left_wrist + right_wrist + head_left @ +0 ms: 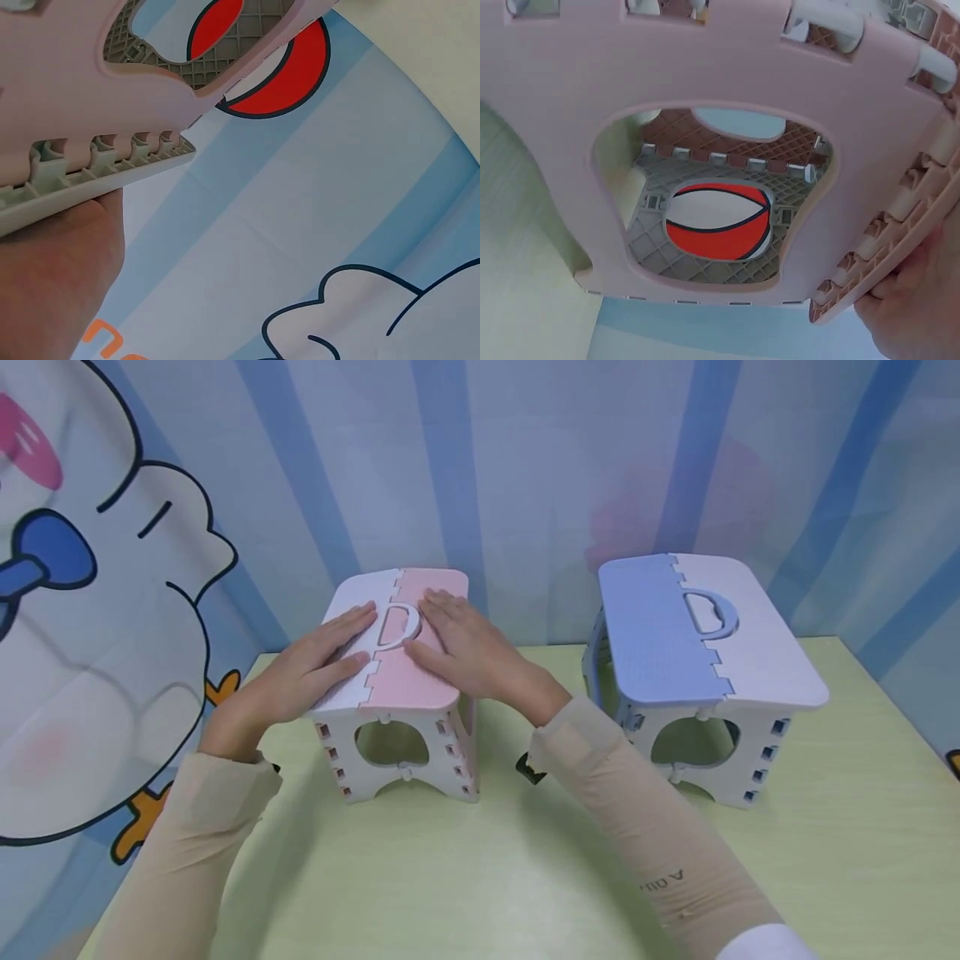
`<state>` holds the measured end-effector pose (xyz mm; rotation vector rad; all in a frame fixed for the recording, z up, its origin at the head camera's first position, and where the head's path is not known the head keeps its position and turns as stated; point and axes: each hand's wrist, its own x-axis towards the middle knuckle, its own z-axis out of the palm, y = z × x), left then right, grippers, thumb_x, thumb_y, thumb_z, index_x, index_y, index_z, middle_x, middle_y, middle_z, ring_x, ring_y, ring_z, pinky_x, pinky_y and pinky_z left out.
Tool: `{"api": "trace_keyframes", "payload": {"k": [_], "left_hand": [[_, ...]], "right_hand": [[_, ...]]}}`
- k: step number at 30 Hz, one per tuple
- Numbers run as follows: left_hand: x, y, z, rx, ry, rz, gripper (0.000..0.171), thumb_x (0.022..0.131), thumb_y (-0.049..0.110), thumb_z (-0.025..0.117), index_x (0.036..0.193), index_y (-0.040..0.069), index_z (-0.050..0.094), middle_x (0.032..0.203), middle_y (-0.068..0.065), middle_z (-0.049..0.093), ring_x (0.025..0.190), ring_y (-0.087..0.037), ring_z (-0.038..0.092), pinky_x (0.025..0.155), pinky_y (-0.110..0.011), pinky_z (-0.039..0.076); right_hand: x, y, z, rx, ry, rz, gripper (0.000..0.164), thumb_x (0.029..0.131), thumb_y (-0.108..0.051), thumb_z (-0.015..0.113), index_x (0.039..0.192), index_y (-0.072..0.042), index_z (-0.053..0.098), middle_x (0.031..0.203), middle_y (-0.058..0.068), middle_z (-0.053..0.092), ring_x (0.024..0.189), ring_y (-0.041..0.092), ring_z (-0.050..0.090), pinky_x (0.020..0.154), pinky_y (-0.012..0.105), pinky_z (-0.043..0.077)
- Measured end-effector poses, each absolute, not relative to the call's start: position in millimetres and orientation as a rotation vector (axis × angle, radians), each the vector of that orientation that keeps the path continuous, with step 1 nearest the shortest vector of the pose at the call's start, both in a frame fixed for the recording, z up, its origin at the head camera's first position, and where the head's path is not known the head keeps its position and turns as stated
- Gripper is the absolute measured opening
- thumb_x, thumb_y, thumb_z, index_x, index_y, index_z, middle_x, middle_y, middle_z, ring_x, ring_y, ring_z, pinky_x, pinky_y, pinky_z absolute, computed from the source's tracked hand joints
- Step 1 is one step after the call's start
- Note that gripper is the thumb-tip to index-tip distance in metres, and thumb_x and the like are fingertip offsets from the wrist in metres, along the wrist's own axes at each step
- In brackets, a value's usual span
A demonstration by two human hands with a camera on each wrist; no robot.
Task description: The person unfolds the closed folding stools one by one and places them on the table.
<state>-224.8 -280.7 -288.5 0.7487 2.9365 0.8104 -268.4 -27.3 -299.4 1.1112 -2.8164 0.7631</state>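
A pink and white folding stool (408,681) stands unfolded on the table, a white handle loop (410,625) in the middle of its top. My left hand (311,662) lies flat on the white half, fingers straight. On the pink half rests my right hand (476,647), its fingers straight too. The left wrist view has the stool's pink side (90,90) from below, with the left hand (64,262) at the edge of the top. In the right wrist view the stool's pink leg panel (720,75) fills much of the picture, and the right hand (919,300) is at the right edge.
A blue and white folding stool (652,643) stands unfolded on the right of the pale green table (420,877). Behind the table hangs a blue striped cloth (517,510) with a cartoon figure on the left. A small black object (529,768) shows beside the right sleeve.
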Motion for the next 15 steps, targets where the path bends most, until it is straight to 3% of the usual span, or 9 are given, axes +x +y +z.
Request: {"api": "trace_keyframes", "payload": {"k": [11, 15], "left_hand": [[-214.6, -276.4, -289.9, 0.685, 2.985, 0.901, 0.063, 0.102, 0.043, 0.051, 0.159, 0.028, 0.026, 0.164, -0.005, 0.022, 0.15, -0.029, 0.018, 0.113, -0.063, 0.025], [-205.2, -266.9, -288.7, 0.86, 3.07, 0.852, 0.065, 0.101, 0.041, 0.056, 0.159, 0.026, 0.029, 0.162, -0.007, 0.026, 0.149, -0.028, 0.022, 0.115, -0.059, 0.025]], "right_hand": [[-250.8, -14.8, -307.9, 1.032, -2.705, 1.035, 0.07, 0.104, -0.049, 0.044, 0.156, -0.004, 0.031, 0.163, 0.01, 0.023, 0.151, 0.018, 0.01, 0.121, 0.034, 0.011], [-238.4, -7.2, -309.3, 1.042, -2.637, 1.031, 0.067, 0.104, -0.047, 0.046, 0.154, -0.004, 0.034, 0.163, 0.011, 0.023, 0.151, 0.019, 0.011, 0.121, 0.036, 0.014]]}}
